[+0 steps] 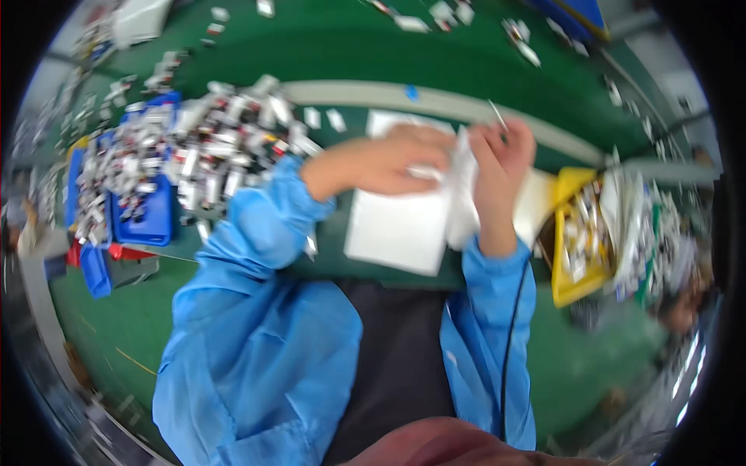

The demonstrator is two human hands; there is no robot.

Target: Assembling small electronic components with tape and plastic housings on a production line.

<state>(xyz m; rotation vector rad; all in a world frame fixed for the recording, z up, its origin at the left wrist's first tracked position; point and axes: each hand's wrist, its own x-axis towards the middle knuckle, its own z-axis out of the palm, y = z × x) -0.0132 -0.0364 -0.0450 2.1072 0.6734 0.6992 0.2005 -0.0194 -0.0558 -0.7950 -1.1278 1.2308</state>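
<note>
In front of me a white sheet or pad [396, 233] lies on the dark green mat. My left hand [388, 161] reaches across its upper part, fingers bent around a small white piece [426, 172]. Motion blur hides that piece's kind. Just to the right, my right hand [501, 159] is raised with its fingers curled together. A thin, light-coloured stick-like tool [497, 115] pokes up from that grip. Between the hands stands a blurred white sheet or bag [464, 194], beside the right fingers; whether they hold it too is unclear.
A large heap of small white parts [225, 147] lies to the left, beside and over blue trays [144, 221]. At right stands a yellow bin [571, 293] of white and yellow pieces, near clear bags [633, 217]. A black cable [509, 349] runs along my right sleeve.
</note>
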